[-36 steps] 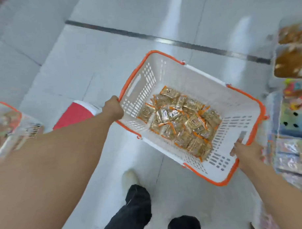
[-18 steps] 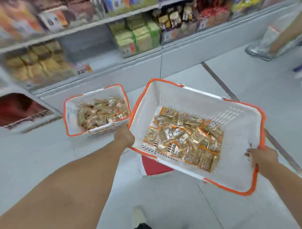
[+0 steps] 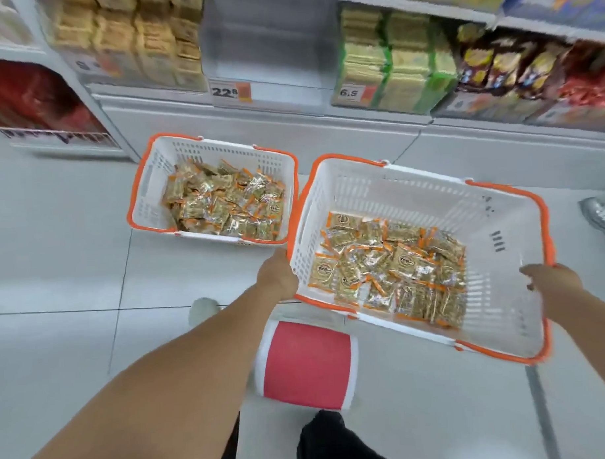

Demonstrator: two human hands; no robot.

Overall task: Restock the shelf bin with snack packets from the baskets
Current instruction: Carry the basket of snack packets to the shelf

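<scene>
the main risk is a tilt: the near basket, white with orange rim, hangs off the floor between two hands, and its snack packets lie heaped toward the near left side. if one side drops faster, the loose packets could slide and spill over the rim. its left edge also sits just beside the second basket, which rests on the floor with its own pile of packets, so a careless lowering could knock or land on that rim. the red-topped stool lies partly under the near basket and could catch its underside.

the left hand grips the basket's left rim, arm stretched forward, fingers curled round the edge. the right hand is at the right rim; its fingers look loosely bent there, but blur keeps me from telling whether they truly clasp it. the clear shelf bin, seemingly the target, stands bare on the shelf ahead, well apart from both baskets.
</scene>
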